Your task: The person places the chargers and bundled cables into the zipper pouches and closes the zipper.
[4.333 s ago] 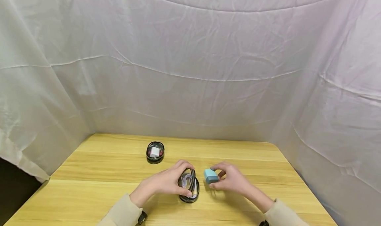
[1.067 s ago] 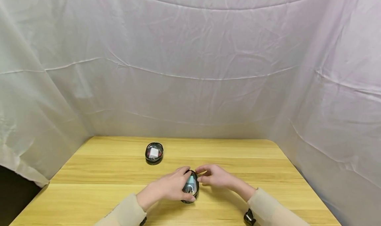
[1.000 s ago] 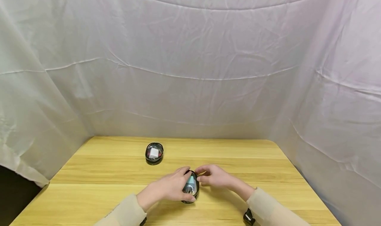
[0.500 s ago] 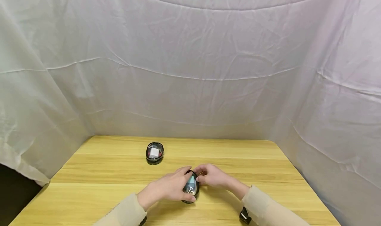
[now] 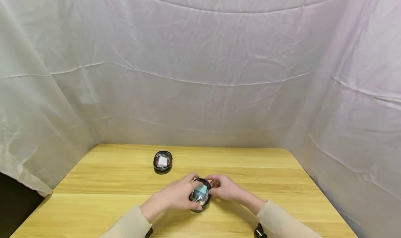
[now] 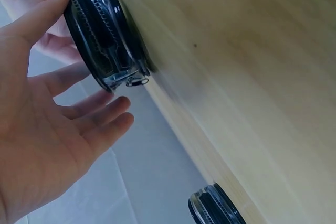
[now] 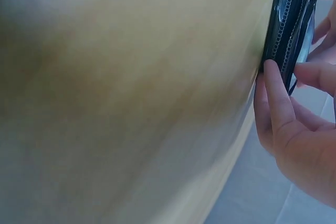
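Clasping a clear-topped, black-rimmed oval case (image 5: 199,197) from its left side, the left-hand grip (image 5: 175,197) sets its thumb at the nearer end and a finger over the farther part of the lid. Case lies between the two grips. Right-hand grip (image 5: 227,188) pinches its right edge, at the farther part. In the right wrist view one fingertip rests low on the side wall, beside the zip band (image 7: 286,30); another digit meets the opposite rim, the band between them. Metal loop (image 6: 137,82) dangles from the case's edge, just past the left-hand grip's fingertips in the left wrist view. Through the lid, between the grips: light-blue and darker blue block (image 5: 201,189), partly masked by glare.

Second, similar case (image 5: 163,171) sits apart, beyond the left-hand grip and a little to its left; inside, a white block (image 5: 162,161) with red patches either side. Both cases on the pale wood-grain bench (image 5: 266,168), which runs out past the grips to a whitish hanging cloth (image 5: 200,102). Beige sleeves (image 5: 282,219) behind each grip, something black at either wrist.
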